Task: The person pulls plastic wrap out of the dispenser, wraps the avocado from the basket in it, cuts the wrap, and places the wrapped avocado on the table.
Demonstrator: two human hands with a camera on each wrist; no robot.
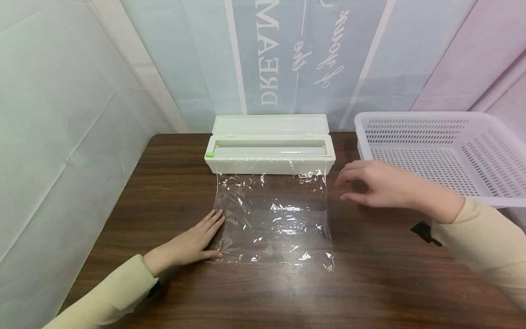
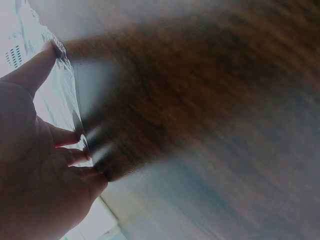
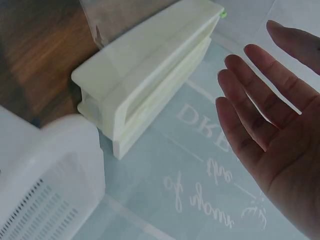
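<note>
Film (image 1: 267, 228) is lying across the table (image 1: 370, 288), trailing from the box (image 1: 270, 139) at the rear. The left hand (image 1: 195, 240) is resting on the film's left edge, fingers (image 1: 209, 224) extended, slightly spread. From afar, I am seeing the right hand (image 1: 370, 183) hovering right of the film, near the basket (image 1: 415, 116), fingers loosely bent.

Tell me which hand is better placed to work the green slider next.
Probably the right hand: it holds nothing, near the right end of the box. The left hand rests on the left edge of the film. The slider is at the box's left end, so the right hand must reach across.
</note>
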